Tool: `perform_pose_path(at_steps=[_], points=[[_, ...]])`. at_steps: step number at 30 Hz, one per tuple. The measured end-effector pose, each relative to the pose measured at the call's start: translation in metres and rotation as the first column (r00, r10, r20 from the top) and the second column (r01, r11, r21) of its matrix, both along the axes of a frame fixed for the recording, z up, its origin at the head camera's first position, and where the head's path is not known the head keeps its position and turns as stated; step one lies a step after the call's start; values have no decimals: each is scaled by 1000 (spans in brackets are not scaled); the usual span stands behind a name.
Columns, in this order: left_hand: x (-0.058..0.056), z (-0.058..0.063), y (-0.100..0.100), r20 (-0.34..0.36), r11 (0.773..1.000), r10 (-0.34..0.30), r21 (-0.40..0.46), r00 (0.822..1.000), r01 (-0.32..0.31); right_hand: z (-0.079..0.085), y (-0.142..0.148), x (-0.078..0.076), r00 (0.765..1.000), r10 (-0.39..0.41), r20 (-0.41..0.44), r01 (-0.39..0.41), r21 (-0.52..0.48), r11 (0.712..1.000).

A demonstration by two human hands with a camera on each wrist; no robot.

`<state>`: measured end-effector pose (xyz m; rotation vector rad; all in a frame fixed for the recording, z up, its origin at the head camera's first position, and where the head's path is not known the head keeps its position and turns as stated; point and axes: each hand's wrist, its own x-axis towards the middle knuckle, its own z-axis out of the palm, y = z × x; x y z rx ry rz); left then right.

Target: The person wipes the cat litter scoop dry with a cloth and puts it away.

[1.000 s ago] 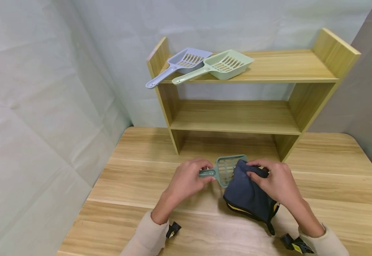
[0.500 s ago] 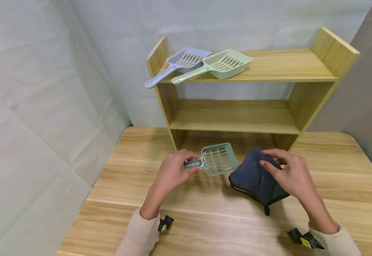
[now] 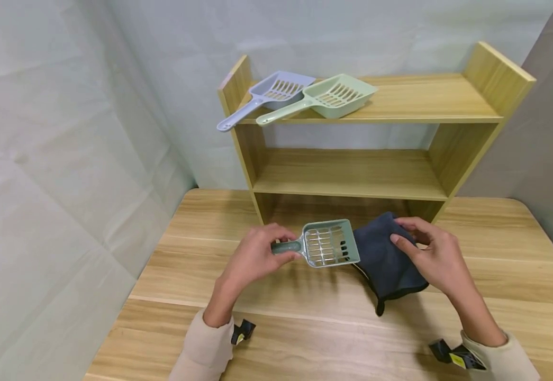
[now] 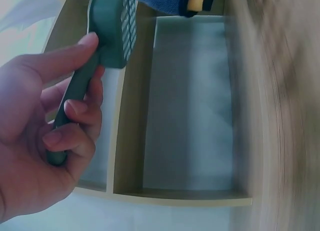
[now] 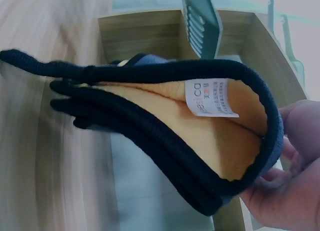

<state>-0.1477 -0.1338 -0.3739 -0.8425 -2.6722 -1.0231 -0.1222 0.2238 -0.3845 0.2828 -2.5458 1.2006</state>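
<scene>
A dark green slotted litter scoop is held by its handle in my left hand, above the table. In the left wrist view the fingers curl round the scoop's handle. My right hand pinches a folded navy cloth by its upper edge, so the rest hangs down. The right wrist view shows the cloth's yellow inner side, its black border and a white label. In the head view the scoop's front edge overlaps the cloth's left side.
Behind the hands stands a wooden shelf on the wooden table. On its top board lie a lavender scoop and a pale green scoop, side by side, their handles jutting past the front edge. Pale fabric hangs at the left.
The scoop and cloth came apart as the left hand moved left and the right hand moved right. The scoop has since turned more toward the camera, overlapping the cloth's edge.
</scene>
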Motion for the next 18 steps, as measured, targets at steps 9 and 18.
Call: perform_pose_path(at_steps=[9,18], points=[[2,-1,4,47,992,-123,7,991,123,-1,-3,0,984,111,138,-92,-143,985],[0,-6,8,106,965,-252,101,962,242,-6,-7,0,925,336,179,-224,-458,860]])
